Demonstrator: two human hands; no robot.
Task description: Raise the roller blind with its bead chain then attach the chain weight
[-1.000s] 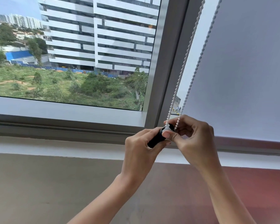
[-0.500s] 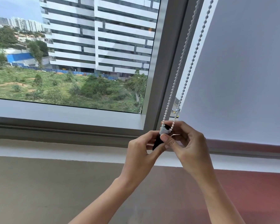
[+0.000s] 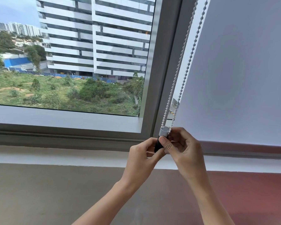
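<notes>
Lower end of the black cylindrical chain weight point(image 3: 157, 146) with pale grey cap buried between left hand point(image 3: 140, 157) and right hand point(image 3: 183, 148). Bottom loop of the white plastic bead chain point(image 3: 177, 70) lost behind the cap and fingers. Chain top and the pale grey fabric roller blind point(image 3: 242, 70) cut off by the upper edge.

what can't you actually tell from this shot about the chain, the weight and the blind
- Head view: whether the bead chain is seated in the chain weight; the right hand covers the join.
- The weight's lower end: hidden behind the left hand and both thumbs.
- The roller blind top and its mechanism: cut off by the upper edge.
</notes>
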